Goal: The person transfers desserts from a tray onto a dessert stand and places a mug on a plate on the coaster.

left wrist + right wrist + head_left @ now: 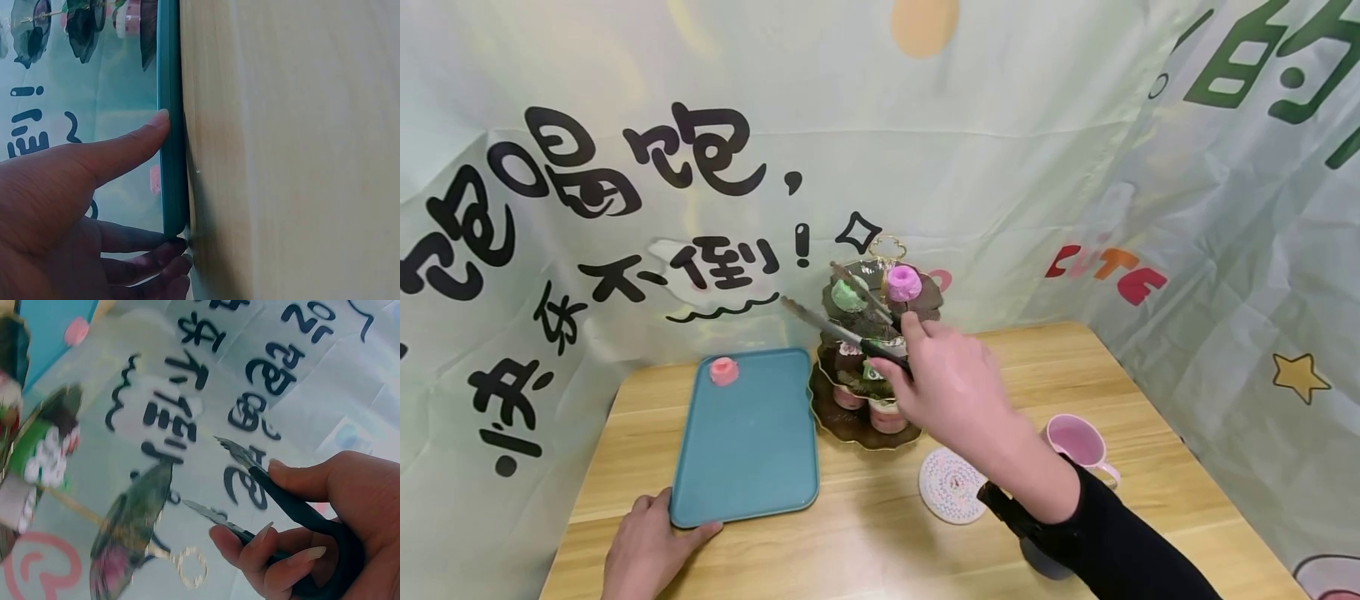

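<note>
My right hand (951, 379) grips tongs (868, 346) with dark handles and metal ends, their two tips spread apart with nothing between them. The tongs hang in front of a three-tier stand (850, 429) with dark scalloped plates. On its top plate are a green sweet-like piece (848, 295), partly behind one tong arm, and a purple ring-shaped piece (904, 283). My left hand (647, 542) touches the near left corner of a blue tray (745, 450). In the left wrist view its thumb (134, 140) lies straight against the tray's edge. A pink piece (724, 372) sits in the tray's far left corner.
Small cups of dessert (887, 417) stand on the lower tiers. A round woven coaster (951, 487) lies right of the stand's front. Farther right is a pink mug (1078, 440), and a dark object (1043, 562) shows partly under the right sleeve. Printed cloth (1000, 183) hangs behind the table.
</note>
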Demonstrator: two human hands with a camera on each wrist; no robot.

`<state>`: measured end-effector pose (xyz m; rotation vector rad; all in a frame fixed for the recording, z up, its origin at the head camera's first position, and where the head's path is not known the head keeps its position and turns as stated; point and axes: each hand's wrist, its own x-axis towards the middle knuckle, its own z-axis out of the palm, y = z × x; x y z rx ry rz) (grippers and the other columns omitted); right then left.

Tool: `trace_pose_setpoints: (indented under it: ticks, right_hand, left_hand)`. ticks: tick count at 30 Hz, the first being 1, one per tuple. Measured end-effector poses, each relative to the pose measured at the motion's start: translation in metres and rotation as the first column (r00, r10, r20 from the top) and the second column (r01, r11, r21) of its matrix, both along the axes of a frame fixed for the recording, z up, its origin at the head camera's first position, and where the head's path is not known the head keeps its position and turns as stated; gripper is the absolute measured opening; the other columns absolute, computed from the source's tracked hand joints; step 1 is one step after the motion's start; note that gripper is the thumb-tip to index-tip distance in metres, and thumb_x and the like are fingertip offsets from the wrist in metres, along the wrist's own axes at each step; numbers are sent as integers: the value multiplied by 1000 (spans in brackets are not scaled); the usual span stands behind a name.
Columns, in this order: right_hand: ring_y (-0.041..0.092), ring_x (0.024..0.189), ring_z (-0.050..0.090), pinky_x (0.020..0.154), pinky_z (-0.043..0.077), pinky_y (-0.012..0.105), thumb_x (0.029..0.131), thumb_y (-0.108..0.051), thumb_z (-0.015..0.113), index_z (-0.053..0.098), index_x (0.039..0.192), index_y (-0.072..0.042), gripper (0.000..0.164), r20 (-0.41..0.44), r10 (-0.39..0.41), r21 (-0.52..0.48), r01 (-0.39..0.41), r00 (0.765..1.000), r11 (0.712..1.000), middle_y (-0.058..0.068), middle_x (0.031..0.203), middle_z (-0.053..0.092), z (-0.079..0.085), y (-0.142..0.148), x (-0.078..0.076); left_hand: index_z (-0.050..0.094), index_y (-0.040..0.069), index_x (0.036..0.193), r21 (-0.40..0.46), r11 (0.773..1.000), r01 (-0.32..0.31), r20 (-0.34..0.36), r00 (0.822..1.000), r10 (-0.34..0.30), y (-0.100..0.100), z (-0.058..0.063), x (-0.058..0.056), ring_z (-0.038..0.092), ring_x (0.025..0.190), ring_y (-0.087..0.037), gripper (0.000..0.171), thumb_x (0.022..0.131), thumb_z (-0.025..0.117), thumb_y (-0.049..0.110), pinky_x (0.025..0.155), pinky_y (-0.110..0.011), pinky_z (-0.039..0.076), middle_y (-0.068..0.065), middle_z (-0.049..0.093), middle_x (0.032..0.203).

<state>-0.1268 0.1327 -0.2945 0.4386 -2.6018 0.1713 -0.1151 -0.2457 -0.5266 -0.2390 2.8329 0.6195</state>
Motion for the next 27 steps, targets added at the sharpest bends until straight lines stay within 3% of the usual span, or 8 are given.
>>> trace_pose_setpoints:
  ticks: [3,9,20,24,27]
  right_hand:
    - [35,69,70,53,58,49,98,-50,74,65,134,10,71,-9,52,-15,-53,999,999,21,106,75,-8,-12,5]
    - [28,63,68,49,55,39,99,-49,74,66,133,10,69,33,158,-50,-157,987,986,15,98,75,-38,-41,2]
    - [28,70,72,54,58,37,101,-51,68,69,128,8,64,155,67,91,-81,986,993,14,96,75,-110,-96,-36]
    - [22,67,68,51,55,33,101,-50,69,71,119,5,58,138,71,141,-91,988,986,9,88,70,-134,-118,-48]
    - [20,65,67,48,54,31,101,-49,68,71,109,0,50,170,71,157,-98,983,983,5,84,67,-149,-133,-57]
  left_hand:
    - [51,-21,135,0,1000,2,-5,1000,-2,0,0,0,62,93,-41,115,73,88,70,82,-60,54,-27,58,101]
    - [51,-20,135,0,1000,4,-7,1000,-4,0,0,0,62,93,-40,115,73,88,70,83,-60,55,-27,58,101]
    - [53,-21,132,-8,1000,13,-3,1000,-13,0,2,0,62,91,-39,113,74,87,70,82,-60,55,-25,58,99]
    - [53,-21,131,-13,1000,19,-2,1000,-19,0,3,2,61,87,-37,112,74,87,70,81,-59,55,-23,57,96]
    - [53,-21,131,-11,1000,21,1,1000,-21,0,3,2,61,86,-37,112,75,87,70,80,-59,54,-23,56,96]
